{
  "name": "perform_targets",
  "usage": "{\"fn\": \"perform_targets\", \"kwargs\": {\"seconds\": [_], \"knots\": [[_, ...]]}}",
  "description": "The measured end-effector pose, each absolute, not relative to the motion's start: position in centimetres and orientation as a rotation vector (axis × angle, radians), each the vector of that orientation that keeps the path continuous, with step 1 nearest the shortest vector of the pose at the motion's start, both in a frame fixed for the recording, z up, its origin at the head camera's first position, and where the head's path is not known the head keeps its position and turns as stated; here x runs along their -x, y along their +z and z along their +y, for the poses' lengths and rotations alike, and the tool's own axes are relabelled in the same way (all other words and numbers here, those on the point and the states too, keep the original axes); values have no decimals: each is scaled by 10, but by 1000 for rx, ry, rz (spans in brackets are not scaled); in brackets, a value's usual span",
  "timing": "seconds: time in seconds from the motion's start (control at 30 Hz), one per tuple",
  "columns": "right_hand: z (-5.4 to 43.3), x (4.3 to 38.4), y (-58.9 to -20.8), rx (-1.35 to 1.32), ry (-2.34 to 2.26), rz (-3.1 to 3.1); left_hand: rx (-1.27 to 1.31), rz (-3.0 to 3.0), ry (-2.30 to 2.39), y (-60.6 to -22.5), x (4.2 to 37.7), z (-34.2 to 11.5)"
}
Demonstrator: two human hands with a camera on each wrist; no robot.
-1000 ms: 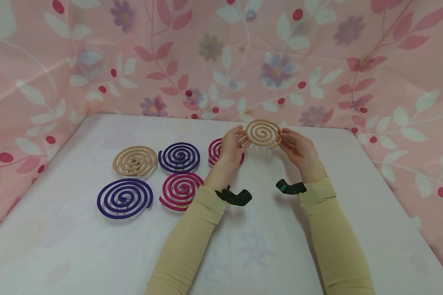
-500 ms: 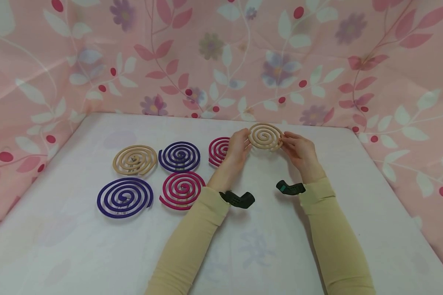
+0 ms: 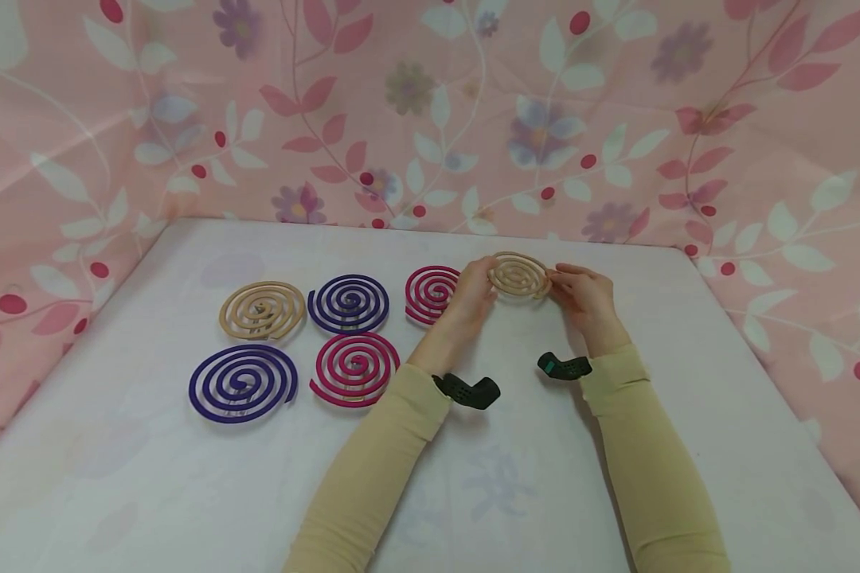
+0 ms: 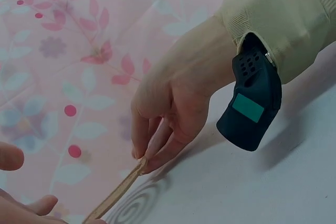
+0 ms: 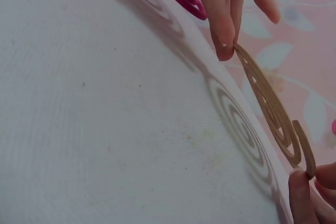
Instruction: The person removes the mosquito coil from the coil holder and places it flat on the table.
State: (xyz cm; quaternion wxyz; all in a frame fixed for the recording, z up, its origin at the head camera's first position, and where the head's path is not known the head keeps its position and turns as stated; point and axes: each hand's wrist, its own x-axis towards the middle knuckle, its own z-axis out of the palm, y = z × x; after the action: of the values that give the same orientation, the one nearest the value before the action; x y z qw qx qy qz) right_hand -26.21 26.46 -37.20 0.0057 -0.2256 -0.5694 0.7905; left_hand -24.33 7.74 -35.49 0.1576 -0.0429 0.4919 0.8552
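Observation:
A tan mosquito coil (image 3: 519, 275) is in the air near the table's back, tilted, between both hands. My left hand (image 3: 469, 298) holds its left edge by the fingertips; the right wrist view shows this left hand (image 5: 223, 14) with one finger standing away from the coil (image 5: 268, 98). At the opposite edge my right hand (image 3: 584, 298) pinches the rim between thumb and fingers, plain in the left wrist view, where the right hand (image 4: 176, 98) has the coil (image 4: 118, 195) edge-on. Beneath, the coil's spiral shadow falls on the white cloth. Whether a stand is under it cannot be seen.
Left of the hands, a tan coil (image 3: 261, 310), two purple coils (image 3: 349, 304) and two magenta coils (image 3: 354, 370) sit raised on small metal stands. One magenta coil (image 3: 430, 293) is partly behind the left hand. A floral cloth (image 3: 416, 119) hangs behind the white table (image 3: 186, 493).
Both hands have lowered the tan coil slightly, and it has moved a little to the right and tilted flatter. My left hand shifted right, while the right hand hardly moved. The other coils stayed put.

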Motion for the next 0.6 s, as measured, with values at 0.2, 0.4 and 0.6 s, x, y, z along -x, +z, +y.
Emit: {"fn": "perform_targets", "kwargs": {"seconds": [0.2, 0.4, 0.6], "knots": [[264, 266, -380, 719, 2337, -1939, 97, 1449, 2381, -356, 241, 80], [264, 267, -382, 730, 2316, -1945, 105, 1474, 2352, -357, 240, 80], [261, 266, -381, 702, 2293, -1940, 159, 1457, 2382, -360, 240, 80]]}}
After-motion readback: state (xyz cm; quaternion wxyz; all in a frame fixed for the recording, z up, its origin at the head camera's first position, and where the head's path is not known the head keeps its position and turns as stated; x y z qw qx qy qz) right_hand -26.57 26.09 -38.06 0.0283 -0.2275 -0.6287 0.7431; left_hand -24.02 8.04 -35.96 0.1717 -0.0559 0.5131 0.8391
